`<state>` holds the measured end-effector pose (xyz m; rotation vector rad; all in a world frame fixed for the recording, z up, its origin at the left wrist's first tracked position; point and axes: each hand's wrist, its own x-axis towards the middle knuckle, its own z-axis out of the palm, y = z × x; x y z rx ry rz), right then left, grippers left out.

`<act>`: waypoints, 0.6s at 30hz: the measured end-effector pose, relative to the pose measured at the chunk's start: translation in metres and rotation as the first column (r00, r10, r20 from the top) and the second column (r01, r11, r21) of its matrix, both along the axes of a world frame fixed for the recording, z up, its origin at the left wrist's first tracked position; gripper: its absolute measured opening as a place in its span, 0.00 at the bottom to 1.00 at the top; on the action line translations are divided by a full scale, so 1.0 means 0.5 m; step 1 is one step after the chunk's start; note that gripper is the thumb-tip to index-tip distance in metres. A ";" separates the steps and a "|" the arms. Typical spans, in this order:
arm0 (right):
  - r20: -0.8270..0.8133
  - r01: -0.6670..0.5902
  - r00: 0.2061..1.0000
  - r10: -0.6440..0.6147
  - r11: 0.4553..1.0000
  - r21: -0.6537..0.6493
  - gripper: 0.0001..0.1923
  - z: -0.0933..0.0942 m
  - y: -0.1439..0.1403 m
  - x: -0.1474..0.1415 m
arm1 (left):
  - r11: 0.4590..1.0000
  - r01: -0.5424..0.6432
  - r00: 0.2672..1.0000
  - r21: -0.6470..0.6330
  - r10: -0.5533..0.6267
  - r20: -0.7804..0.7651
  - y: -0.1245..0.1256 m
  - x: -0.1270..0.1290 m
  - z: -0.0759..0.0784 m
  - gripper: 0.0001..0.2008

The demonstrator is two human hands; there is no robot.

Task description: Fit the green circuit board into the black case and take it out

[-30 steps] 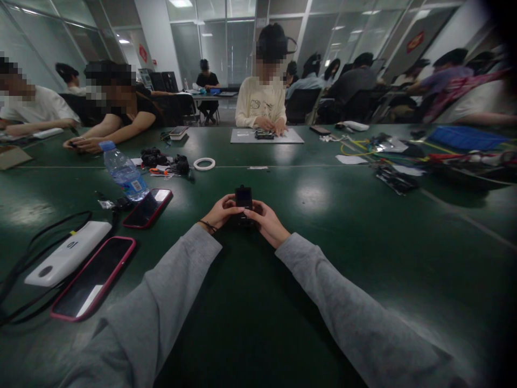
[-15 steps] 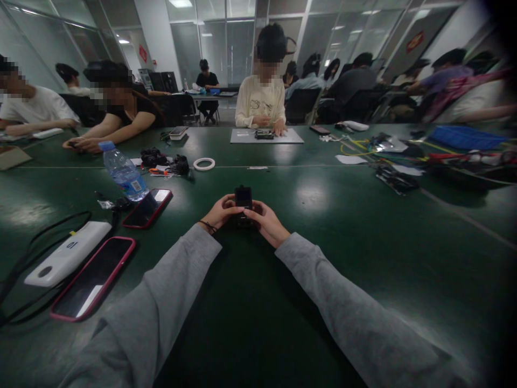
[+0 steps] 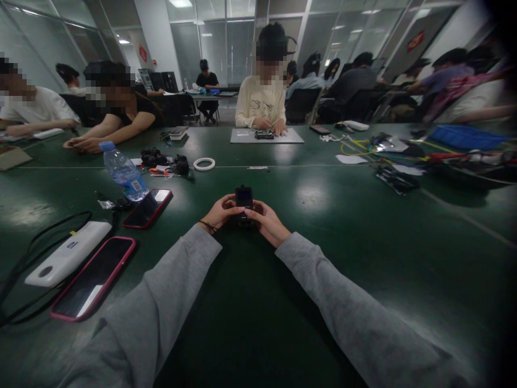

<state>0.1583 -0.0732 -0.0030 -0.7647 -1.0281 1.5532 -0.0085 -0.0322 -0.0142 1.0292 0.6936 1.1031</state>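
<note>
Between my hands stands a small black device with a square dark screen [image 3: 244,196], upright over the green table [image 3: 343,258]. My left hand [image 3: 222,212] is closed on its left side, thumb laid across the front below the screen. From the right, my right hand [image 3: 267,220] grips it too, its thumb tip on the front close to the left thumb. Fingers behind the device are partly hidden. Its exact kind is too dark to make out.
To my left lie two red-edged phones [image 3: 148,208], a white power bank [image 3: 69,255] with black cables, and a tilted water bottle [image 3: 123,171]. A white ring [image 3: 204,164] lies farther off. Opposite, a person works over a grey board [image 3: 242,138]. Cables and a blue tray [image 3: 464,138] are at right.
My hands and the device hold nearly the same place. The person opposite has shifted a hand slightly over the board.
</note>
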 end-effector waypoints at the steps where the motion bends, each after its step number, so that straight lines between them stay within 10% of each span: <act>1: -0.001 0.001 1.000 -0.001 1.000 -0.002 0.26 -0.001 0.001 0.000 | 1.000 -0.002 1.000 -0.002 0.002 -0.004 0.000 0.000 0.000 0.29; 18: -0.032 -0.031 0.999 0.030 0.999 -0.013 0.25 -0.001 0.003 0.004 | 0.999 -0.015 1.000 -0.032 0.016 0.013 -0.003 0.002 0.006 0.27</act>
